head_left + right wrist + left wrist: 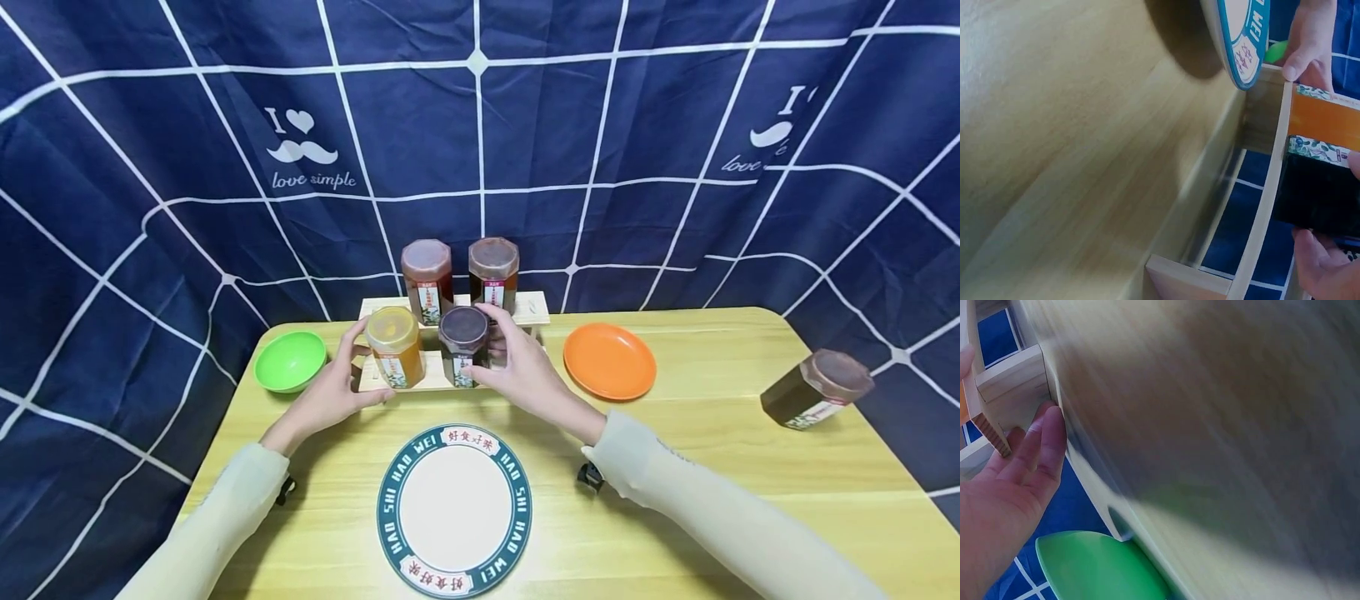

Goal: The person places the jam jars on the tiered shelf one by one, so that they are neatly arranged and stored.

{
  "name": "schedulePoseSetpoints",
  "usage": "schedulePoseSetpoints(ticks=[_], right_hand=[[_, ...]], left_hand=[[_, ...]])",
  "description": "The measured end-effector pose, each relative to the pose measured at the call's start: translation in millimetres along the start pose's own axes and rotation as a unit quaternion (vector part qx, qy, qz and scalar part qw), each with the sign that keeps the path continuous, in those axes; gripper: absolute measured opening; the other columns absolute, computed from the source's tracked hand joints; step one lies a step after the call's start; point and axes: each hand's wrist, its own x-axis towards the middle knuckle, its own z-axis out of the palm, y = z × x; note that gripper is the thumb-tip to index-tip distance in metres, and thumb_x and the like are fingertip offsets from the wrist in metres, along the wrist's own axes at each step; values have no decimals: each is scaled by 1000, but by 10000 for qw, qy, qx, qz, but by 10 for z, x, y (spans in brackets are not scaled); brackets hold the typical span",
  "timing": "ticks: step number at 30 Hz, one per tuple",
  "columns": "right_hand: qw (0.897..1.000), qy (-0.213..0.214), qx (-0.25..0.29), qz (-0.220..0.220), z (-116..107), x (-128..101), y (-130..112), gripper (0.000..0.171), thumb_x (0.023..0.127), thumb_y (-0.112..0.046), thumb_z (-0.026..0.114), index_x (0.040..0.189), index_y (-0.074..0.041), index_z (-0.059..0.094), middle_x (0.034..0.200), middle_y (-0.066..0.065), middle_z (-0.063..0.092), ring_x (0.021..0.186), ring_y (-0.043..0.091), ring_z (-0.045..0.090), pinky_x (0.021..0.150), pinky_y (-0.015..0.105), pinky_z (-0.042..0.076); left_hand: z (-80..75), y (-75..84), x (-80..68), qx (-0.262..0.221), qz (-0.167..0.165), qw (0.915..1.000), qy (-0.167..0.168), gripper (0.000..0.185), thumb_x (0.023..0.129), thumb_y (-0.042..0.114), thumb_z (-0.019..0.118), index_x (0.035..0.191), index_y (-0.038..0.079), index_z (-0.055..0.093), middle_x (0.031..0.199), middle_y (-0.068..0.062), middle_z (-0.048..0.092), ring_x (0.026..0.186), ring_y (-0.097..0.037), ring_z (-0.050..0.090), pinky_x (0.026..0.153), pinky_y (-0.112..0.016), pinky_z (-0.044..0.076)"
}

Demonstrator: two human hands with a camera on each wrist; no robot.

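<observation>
A two-step wooden rack (pixel 534 308) stands at the back of the table with jars on both steps. My right hand (pixel 525 367) holds a dark jar (pixel 463 333) on the lower step, thumb across its label and fingers around its far side. My left hand (pixel 330 392) grips the rack's left end, beside a yellow-orange jar (pixel 395 343). In the left wrist view its fingers (pixel 1035 444) reach around the end of the wooden shelf; in the right wrist view its thumb lies at the shelf's front corner. Both jars stand upright, side by side.
On the upper step are a red-brown jar (pixel 427 275) and another dark-brown jar (pixel 493 267). A green bowl (pixel 291 362) sits left, an orange plate (pixel 609 361) right, a teal-rimmed plate (pixel 453 508) in front. One more jar (pixel 813 390) stands far right. A blue curtain (pixel 540 133) hangs behind.
</observation>
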Motion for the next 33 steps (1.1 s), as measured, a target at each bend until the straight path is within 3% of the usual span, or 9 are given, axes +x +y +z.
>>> schedulePoseSetpoints(ticks=[5,10,18,21,33], right_hand=[[9990,142,-418,-17,11,-4,-15,96,87,-21,97,165,-28,41,133,7,69,112,22,73,98,42,59],[9987,167,-474,-10,23,-12,-16,94,89,-21,96,164,-24,41,130,7,71,115,23,72,100,43,57],[9983,134,-567,-45,6,-81,5,91,90,-17,93,162,-16,38,134,12,71,121,27,71,106,45,54],[9983,197,-532,-122,-14,-121,2,92,90,-19,93,163,-17,38,134,11,70,121,26,70,105,44,54],[9986,389,-237,-280,-174,-283,-38,87,91,-19,90,161,-14,39,142,7,65,130,21,62,105,44,54]], left_hand=[[1,-20,-6,29,88,9999,50,122,90,27,94,175,30,5,143,-26,59,122,-42,63,96,-57,52],[7,-61,-5,152,254,9994,191,123,90,31,94,176,29,6,139,-25,61,115,-39,66,91,-51,53],[27,-125,14,103,94,9998,120,123,89,32,95,175,36,7,141,-18,61,111,-31,67,94,-51,52],[13,-27,-7,94,40,9999,53,122,90,25,94,175,28,6,143,-24,59,111,-36,67,95,-55,52],[14,-19,-5,70,81,9999,74,122,91,24,94,175,27,6,142,-25,59,120,-39,65,96,-57,52]])
